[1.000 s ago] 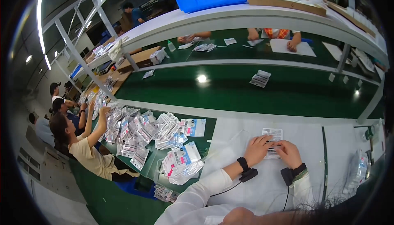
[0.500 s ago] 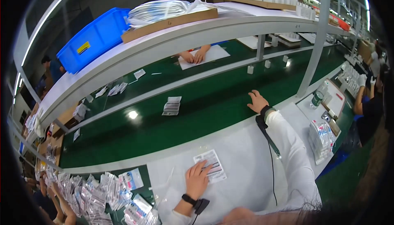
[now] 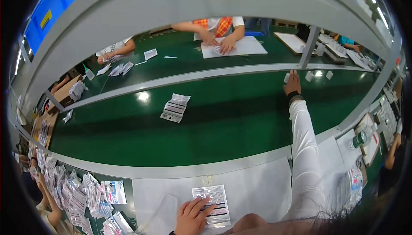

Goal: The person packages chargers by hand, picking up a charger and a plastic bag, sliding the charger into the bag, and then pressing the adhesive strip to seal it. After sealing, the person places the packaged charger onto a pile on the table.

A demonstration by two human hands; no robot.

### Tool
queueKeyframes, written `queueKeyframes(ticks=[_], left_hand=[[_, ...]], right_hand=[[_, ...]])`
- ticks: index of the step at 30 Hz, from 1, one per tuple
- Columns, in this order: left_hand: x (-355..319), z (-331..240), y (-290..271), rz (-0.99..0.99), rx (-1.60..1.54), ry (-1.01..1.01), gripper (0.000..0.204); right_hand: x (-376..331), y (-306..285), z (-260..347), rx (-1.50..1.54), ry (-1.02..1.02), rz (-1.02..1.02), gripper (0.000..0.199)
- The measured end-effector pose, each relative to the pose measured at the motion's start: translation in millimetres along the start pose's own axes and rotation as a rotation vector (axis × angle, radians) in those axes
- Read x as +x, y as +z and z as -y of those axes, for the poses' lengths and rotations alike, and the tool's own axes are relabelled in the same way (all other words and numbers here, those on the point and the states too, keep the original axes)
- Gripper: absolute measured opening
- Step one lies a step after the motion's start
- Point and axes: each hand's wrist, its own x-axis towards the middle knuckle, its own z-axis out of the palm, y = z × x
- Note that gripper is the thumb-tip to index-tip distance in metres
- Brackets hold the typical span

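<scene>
My left hand [image 3: 192, 216] lies with spread fingers on a clear printed pouch [image 3: 218, 200] on the white work surface. On the far side of the green belt, my right hand [image 3: 292, 84] is stretched out beside a small white container [image 3: 286, 78]. Its fingers extend along the container's right side; whether they touch it I cannot make out. Two more small white containers, one of them nearest the hand [image 3: 309, 76], stand to the right in the same row. Left of centre on the belt lies another printed pouch [image 3: 175, 107].
A heap of printed pouches [image 3: 81, 196] lies at lower left. A grey shelf beam [image 3: 193, 3] arches overhead. Across the belt, a co-worker's hands [image 3: 221, 44] rest on a white board [image 3: 253, 48]. A green-labelled bottle [image 3: 358, 140] and stacked pouches [image 3: 352, 185] are at right.
My right hand has reached farther across the belt to the row of white containers. My left hand stays on the pouch. The view has tilted down and turned, bringing the co-worker's torso into sight.
</scene>
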Motion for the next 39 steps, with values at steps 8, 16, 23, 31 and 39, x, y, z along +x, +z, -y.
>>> queueKeyframes(ticks=[8, 16, 23, 31, 39], left_hand=[[-30.3, 13.8, 48.6, -0.334, 0.18, 0.091, 0.043], [4.7, -16.0, -40.6, 0.07, -0.084, 0.0, 0.052], [4.2, -14.9, -36.0, -0.008, -0.097, 0.086, 0.05], [4.2, -7.9, -25.9, -0.006, -0.08, 0.087, 0.049], [15.5, -6.2, -35.0, 0.007, -0.274, 0.059, 0.036]], right_hand=[[18.7, 7.2, 4.9, 0.016, 0.052, 0.279, 0.075], [-72.1, -111.4, 43.8, 1.301, -0.187, 0.527, 0.04], [-198.0, -337.7, 103.7, 1.599, -0.365, 0.576, 0.042], [-315.3, -397.8, 130.8, 1.865, 0.29, 1.011, 0.036], [-392.1, -351.1, 142.9, 1.264, 0.11, 1.204, 0.031]])
